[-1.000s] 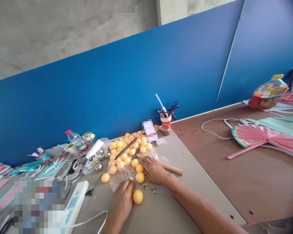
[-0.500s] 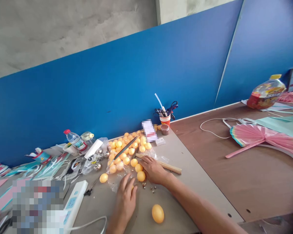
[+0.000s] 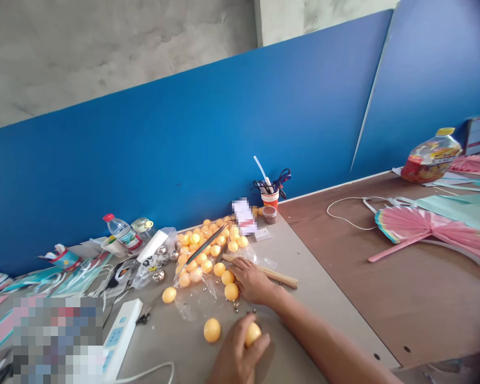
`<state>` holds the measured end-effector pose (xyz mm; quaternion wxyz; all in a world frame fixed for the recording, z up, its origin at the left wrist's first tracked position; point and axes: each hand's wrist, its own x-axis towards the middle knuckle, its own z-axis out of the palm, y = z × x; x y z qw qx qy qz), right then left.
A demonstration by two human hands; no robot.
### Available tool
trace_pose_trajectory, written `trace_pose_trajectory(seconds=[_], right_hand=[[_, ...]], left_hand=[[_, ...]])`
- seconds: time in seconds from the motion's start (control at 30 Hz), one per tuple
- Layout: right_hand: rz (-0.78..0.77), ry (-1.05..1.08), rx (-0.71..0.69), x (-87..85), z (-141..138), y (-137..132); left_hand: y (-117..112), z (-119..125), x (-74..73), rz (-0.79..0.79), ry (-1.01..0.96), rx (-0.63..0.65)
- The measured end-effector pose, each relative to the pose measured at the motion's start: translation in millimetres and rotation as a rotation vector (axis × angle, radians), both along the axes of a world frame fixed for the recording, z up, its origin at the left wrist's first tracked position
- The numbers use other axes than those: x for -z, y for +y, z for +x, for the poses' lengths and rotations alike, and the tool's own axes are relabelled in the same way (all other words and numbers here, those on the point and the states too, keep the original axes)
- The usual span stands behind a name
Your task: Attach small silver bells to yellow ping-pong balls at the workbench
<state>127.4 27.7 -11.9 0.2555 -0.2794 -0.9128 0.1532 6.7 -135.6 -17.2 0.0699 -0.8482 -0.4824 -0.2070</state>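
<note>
My left hand (image 3: 240, 349) has its thumb and fingers curled round an orange plastic ball (image 3: 253, 334) near the front of the desk. Another orange ball (image 3: 212, 330) lies just left of it. Farther back, my right hand (image 3: 251, 278) rests flat with fingers stretched out, against a few loose balls (image 3: 227, 277) and the end of a wooden stick (image 3: 278, 276). Many more balls (image 3: 196, 275) lie on and in a clear plastic bag (image 3: 190, 305), with dark tweezers (image 3: 204, 245) on top. Small metal beads (image 3: 236, 306) lie between my hands.
A white power strip (image 3: 122, 336) and small scissors (image 3: 143, 319) lie left. Behind stand a water bottle (image 3: 122, 232) and a paper cup (image 3: 269, 199) of tools against the blue partition (image 3: 176, 149). At right are a pink paper fan (image 3: 420, 224) and a drink bottle (image 3: 430, 157).
My left hand has moved right and nearer to me and has taken hold of the front ball. A ball now shows near where that hand was. My right hand has hardly moved.
</note>
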Motion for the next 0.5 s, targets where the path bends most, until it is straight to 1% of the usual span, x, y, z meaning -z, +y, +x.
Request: trace_pose_trajectory(seconds=[0.07, 0.13, 0.2, 0.27, 0.37, 0.43, 0.5], right_hand=[[-0.011, 0.012, 0.003, 1.2, -1.1, 0.4], [-0.018, 0.018, 0.005, 1.8, -1.6, 0.1], [-0.024, 0.016, 0.009, 0.9, -1.3, -0.8], [-0.030, 0.012, 0.014, -1.0, -0.7, -2.1], [-0.029, 0.012, 0.018, -4.0, -0.1, -3.3], [-0.022, 0.008, 0.017, -4.9, -0.1, -3.3], [-0.018, 0.005, 0.015, -4.8, -0.5, -2.8]], left_hand=[[-6.5, -25.0, 4.9, 0.102, 0.037, -0.117], [-9.2, -44.8, 8.8, 0.219, 0.049, -0.254], [-6.3, -56.4, 10.3, 0.218, 0.083, -0.342], [1.5, -61.8, 9.0, 0.175, 0.067, -0.359], [17.1, -67.0, 4.2, 0.030, -0.028, -0.349], [26.9, -71.5, 0.7, 0.056, -0.098, -0.338], [35.9, -76.0, -3.6, 0.145, -0.163, -0.332]])
